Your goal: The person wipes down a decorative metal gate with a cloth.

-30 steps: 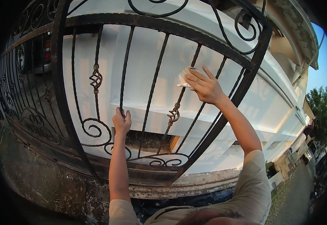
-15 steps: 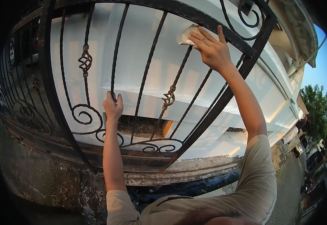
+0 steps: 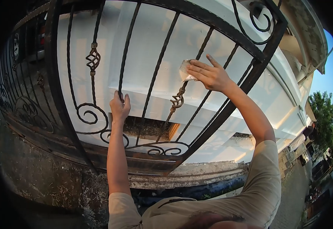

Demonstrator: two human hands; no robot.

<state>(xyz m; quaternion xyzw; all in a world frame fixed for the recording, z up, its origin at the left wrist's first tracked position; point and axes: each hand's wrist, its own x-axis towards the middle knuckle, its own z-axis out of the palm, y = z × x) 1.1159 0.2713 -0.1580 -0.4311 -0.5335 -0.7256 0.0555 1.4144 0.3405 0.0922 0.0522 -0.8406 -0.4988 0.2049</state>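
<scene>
My left hand (image 3: 119, 105) is closed round a black twisted bar (image 3: 126, 53) of a wrought-iron gate (image 3: 235, 32), just above the lower scrollwork. Higher up and to the right, my right hand (image 3: 211, 75) presses a pale folded sheet (image 3: 184, 71) against another twisted bar (image 3: 204, 45). Its fingers lie stretched over the sheet, with the thumb raised apart. Dark smudges show on the fingertips. Just below the sheet, that bar carries a brownish basket twist (image 3: 177, 100). A second basket twist (image 3: 93, 60) is on a bar left of my left hand.
A white wall (image 3: 151, 76) stands close behind the bars, with a low opening (image 3: 147, 129) in it. Scrolls (image 3: 87, 113) and a heavy bottom rail (image 3: 136, 163) edge the gate below. More fence (image 3: 25, 87) continues left. Rough ground (image 3: 52, 183) lies underneath; a street runs at right.
My right hand has slid down the bar with the pale sheet, from near the top rail to just above the basket twist. My left hand keeps its hold; the view has shifted slightly.
</scene>
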